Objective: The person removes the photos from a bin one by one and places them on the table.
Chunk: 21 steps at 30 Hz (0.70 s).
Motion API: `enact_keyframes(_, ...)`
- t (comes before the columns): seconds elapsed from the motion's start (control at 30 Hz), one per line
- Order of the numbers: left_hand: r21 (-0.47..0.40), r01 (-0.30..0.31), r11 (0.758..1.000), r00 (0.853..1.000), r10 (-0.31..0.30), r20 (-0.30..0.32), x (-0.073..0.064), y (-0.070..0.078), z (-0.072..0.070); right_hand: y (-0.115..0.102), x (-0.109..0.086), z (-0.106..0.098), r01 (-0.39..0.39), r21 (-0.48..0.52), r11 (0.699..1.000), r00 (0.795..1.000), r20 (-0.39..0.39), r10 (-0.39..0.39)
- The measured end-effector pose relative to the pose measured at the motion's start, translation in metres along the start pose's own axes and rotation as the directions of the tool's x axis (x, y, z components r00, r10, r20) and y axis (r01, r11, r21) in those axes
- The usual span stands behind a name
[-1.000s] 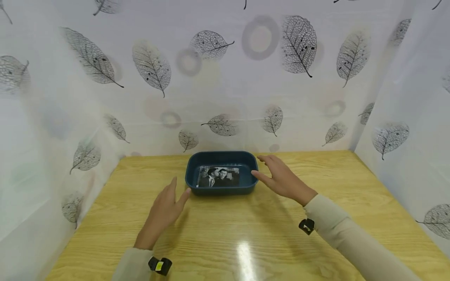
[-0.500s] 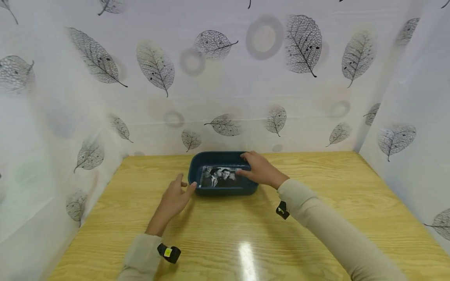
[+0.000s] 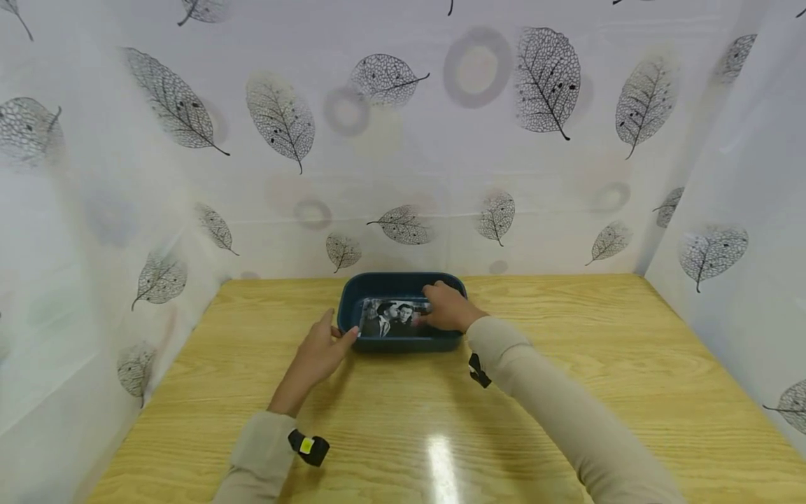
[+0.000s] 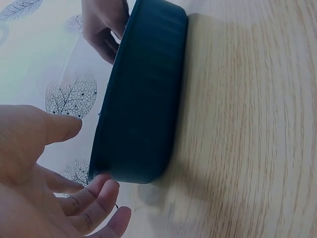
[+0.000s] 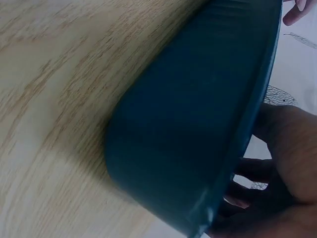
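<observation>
A dark blue plastic tub stands on the table, and a black-and-white photo of two people lies in it. My right hand reaches over the tub's right side, fingers and thumb spread at the photo's right end. In the right wrist view those fingers go down behind the tub wall, their tips hidden. My left hand is at the tub's front left corner. Its fingertips touch the corner in the left wrist view, while the thumb stays apart from the rim.
The wood-grain table runs back to a white curtain printed with leaves, close behind the tub. More curtain closes off both sides. A small black device is strapped at the left wrist, another at the right.
My right hand has moved left from beside the tub's rim and down into it, over the photo's right end. My left hand has come a little closer to the front left corner.
</observation>
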State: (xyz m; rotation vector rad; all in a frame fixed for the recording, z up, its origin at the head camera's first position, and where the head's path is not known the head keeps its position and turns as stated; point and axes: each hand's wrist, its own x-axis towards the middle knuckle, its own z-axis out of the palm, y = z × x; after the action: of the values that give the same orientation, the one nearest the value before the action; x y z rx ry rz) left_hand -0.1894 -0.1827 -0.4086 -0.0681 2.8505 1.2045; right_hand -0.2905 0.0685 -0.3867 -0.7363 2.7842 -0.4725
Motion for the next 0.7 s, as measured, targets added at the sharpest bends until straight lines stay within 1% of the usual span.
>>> enact_keyframes(0.27, -0.013, 0.006, 1.0, 1.0, -0.006, -0.015, 0.002, 0.002, 0.002, -0.001, 0.013, 0.013, -0.074, -0.038, 0.997, 0.996, 0.048, 0.076)
enact_keyframes(0.37, -0.044, -0.011, 0.999, 1.0, 0.01, -0.022, 0.004, 0.0, 0.003, -0.001, 0.015, 0.016, -0.098, -0.04, 0.994, 0.994, 0.045, 0.1)
enact_keyframes(0.5, -0.075, -0.051, 0.996, 0.998, 0.049, -0.032, 0.007, -0.001, 0.005, 0.0, 0.018, 0.02, -0.122, -0.039, 0.992, 0.992, 0.039, 0.124)
enact_keyframes(0.7, -0.061, -0.08, 0.995, 0.996, 0.077, -0.046, 0.009, -0.001, 0.007, 0.003, 0.019, 0.024, -0.157, -0.015, 0.988, 0.987, 0.03, 0.157)
